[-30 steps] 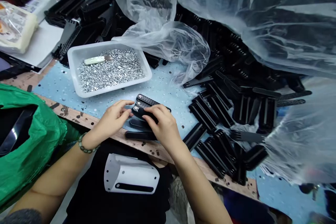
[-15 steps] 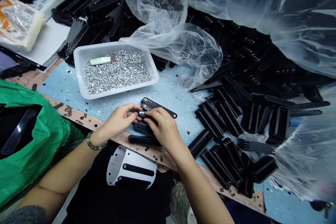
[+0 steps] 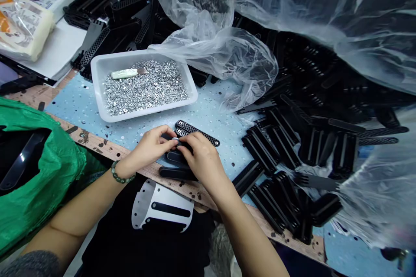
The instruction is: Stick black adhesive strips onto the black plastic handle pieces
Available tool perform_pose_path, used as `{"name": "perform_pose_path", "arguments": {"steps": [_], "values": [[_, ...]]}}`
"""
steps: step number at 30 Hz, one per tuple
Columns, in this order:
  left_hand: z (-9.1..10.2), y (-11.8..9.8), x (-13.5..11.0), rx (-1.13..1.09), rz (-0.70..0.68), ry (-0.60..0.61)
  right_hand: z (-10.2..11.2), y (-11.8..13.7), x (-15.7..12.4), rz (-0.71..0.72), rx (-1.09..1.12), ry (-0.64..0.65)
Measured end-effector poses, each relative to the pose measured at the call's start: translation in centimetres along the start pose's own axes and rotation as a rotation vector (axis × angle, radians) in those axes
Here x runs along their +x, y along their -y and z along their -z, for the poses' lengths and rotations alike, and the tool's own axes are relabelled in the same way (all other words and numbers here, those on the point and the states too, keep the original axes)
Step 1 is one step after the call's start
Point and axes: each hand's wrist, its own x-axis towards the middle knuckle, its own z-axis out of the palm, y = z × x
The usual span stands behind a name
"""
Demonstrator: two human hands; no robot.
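Far left of your grip, the green sack (image 3: pixel 66 173), open-mouthed, dark pieces inside. Up-left of the grip, beyond it, the white tray (image 3: pixel 98 86) of small metal parts (image 3: pixel 152 88), a light-handled tool (image 3: pixel 125 73) lying on them. Your left hand (image 3: pixel 156 145) is drawn into a near-closed pinch on the small dark piece (image 3: pixel 176 140), which has a shiny spot; fingers hide much of it. Below the grip, a white curved shell (image 3: pixel 170 200); just under your fingers, smooth black pieces (image 3: pixel 177 173). Just beyond, two patterned black strips (image 3: pixel 203 135). Your right hand (image 3: pixel 204 156) pinches the same piece from the right, thumb and forefinger nearly together. Well right, stacked black parts (image 3: pixel 263 147); above them, clear plastic (image 3: pixel 248 49).
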Motion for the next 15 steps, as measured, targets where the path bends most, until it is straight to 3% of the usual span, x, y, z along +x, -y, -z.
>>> {"name": "perform_pose_path", "arguments": {"steps": [3, 8, 15], "values": [[-0.2, 0.1, 0.2, 0.055, -0.028, -0.021, 0.5, 0.8, -0.7, -0.067, -0.145, -0.013], [-0.2, -0.2, -0.2, 0.135, -0.094, -0.072, 1.9, 0.7, -2.5, -0.093, -0.208, -0.034], [-0.1, 0.1, -1.0, 0.149, -0.056, -0.049, 2.2, -2.0, -4.2, -0.181, 0.101, -0.099]]}}
